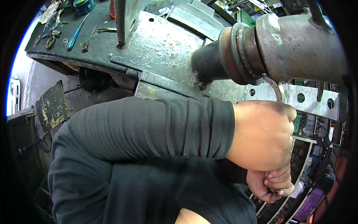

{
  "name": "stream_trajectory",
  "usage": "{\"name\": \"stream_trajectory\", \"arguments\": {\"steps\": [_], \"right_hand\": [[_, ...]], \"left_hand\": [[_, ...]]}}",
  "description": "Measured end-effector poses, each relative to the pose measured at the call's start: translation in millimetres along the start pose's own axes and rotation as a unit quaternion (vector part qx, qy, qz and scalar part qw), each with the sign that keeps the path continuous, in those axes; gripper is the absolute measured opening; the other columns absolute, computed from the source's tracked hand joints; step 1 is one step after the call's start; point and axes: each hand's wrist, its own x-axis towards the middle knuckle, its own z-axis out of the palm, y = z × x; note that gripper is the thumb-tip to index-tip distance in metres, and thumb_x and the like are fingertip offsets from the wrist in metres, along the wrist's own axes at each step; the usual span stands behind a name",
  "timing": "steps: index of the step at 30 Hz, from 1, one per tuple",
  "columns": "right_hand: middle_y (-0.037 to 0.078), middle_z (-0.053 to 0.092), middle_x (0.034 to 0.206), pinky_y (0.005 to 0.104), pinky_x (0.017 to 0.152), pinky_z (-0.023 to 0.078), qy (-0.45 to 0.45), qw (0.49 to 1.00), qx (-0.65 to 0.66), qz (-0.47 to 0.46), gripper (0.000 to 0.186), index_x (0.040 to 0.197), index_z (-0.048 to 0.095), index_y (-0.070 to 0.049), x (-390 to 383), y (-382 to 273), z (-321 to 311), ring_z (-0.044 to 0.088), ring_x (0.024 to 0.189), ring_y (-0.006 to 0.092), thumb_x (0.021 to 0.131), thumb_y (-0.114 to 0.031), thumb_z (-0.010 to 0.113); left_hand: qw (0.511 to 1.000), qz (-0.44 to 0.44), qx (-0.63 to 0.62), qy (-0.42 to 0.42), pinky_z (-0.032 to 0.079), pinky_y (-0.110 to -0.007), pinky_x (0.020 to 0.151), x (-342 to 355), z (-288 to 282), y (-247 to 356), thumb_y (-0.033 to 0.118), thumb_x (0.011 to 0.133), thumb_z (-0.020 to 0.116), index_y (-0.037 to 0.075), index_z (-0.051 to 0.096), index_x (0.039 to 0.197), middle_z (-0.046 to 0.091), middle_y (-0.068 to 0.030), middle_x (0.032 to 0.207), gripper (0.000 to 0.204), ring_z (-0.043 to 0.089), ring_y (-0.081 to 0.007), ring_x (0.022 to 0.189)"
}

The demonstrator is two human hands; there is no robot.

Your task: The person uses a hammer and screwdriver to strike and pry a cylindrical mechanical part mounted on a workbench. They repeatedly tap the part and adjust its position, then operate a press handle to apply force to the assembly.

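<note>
A large horizontal metal cylinder (302,48) with a ringed collar (240,54) lies at the upper right. Against the underside of the collar sits the curved steel end of a hook spanner (275,89). My left hand (263,134), its black-sleeved arm crossing from the left, is closed in a fist round the spanner just below that curve. Below it, my right hand (271,183) is closed too, fingers curled at the lower end of the handle. Both fists hide most of the handle, and my left arm covers much of my right arm.
The cylinder rests over a worn steel plate (164,43) and a perforated metal bar (291,95). On the dark bench at the upper left lie a blue screwdriver (76,35), a gear (51,42) and a round tub (83,6). Shelves of parts (304,149) stand at the right.
</note>
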Motion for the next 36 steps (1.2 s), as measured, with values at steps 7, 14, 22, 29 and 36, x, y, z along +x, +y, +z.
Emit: {"name": "stream_trajectory", "arguments": {"steps": [7, 14, 22, 29, 36], "right_hand": [[-0.007, 0.034, 0.046, 0.0174, 0.041, 0.036, -0.038, 0.999, 0.017, 0.025, 0.016, 0.078, 0.046, -0.008, 10.7, -1.3, 3.2, 0.036, 0.038, 0.0048, 0.081, -0.024, 0.050], [-0.007, 0.033, 0.046, 0.0181, 0.041, 0.035, -0.019, 0.999, 0.001, 0.028, 0.014, 0.077, 0.046, -0.009, 9.5, -1.2, 5.3, 0.034, 0.038, 0.0042, 0.081, -0.022, 0.049], [-0.003, 0.033, 0.049, 0.0229, 0.044, 0.034, -0.066, 0.997, 0.028, 0.041, 0.013, 0.080, 0.049, -0.007, 19.5, -5.5, 19.6, 0.032, 0.041, 0.0100, 0.073, -0.018, 0.046], [-0.007, 0.033, 0.046, 0.0157, 0.038, 0.031, 0.008, 0.999, 0.035, -0.017, 0.011, 0.078, 0.046, -0.007, -4.1, 1.9, -10.4, 0.035, 0.039, 0.0040, 0.081, -0.017, 0.052], [-0.006, 0.035, 0.048, 0.0174, 0.039, 0.031, -0.049, 0.997, 0.062, 0.004, 0.011, 0.079, 0.046, -0.007, 9.4, 6.1, 2.4, 0.035, 0.040, 0.0051, 0.078, -0.016, 0.051]], "left_hand": [[1.000, -0.004, -0.023, 0.018, 0.039, -0.032, 0.059, 4.0, 1.1, 1.4, 0.028, 0.064, 0.062, 0.019, 0.061, 0.053, 0.060, 0.0023, 0.055, 0.014, 0.058, -0.0152, 0.054], [0.999, -0.005, -0.026, 0.033, 0.039, -0.032, 0.059, 2.0, 3.6, 2.1, 0.027, 0.063, 0.063, 0.019, 0.062, 0.053, 0.060, 0.0031, 0.055, 0.013, 0.058, -0.0153, 0.054], [0.998, -0.003, -0.047, 0.045, 0.039, -0.032, 0.058, 7.8, 0.9, 3.9, 0.027, 0.064, 0.063, 0.020, 0.062, 0.053, 0.061, 0.0032, 0.055, 0.013, 0.058, -0.0151, 0.054], [0.999, 0.016, -0.038, -0.006, 0.039, -0.033, 0.058, -0.8, 8.8, -1.4, 0.030, 0.062, 0.064, 0.020, 0.062, 0.053, 0.060, 0.0032, 0.055, 0.013, 0.058, -0.0152, 0.055], [0.998, -0.001, -0.035, 0.047, 0.039, -0.033, 0.059, 2.8, 10.9, 3.6, 0.027, 0.064, 0.062, 0.019, 0.061, 0.053, 0.061, 0.0019, 0.055, 0.014, 0.058, -0.0156, 0.054]]}}
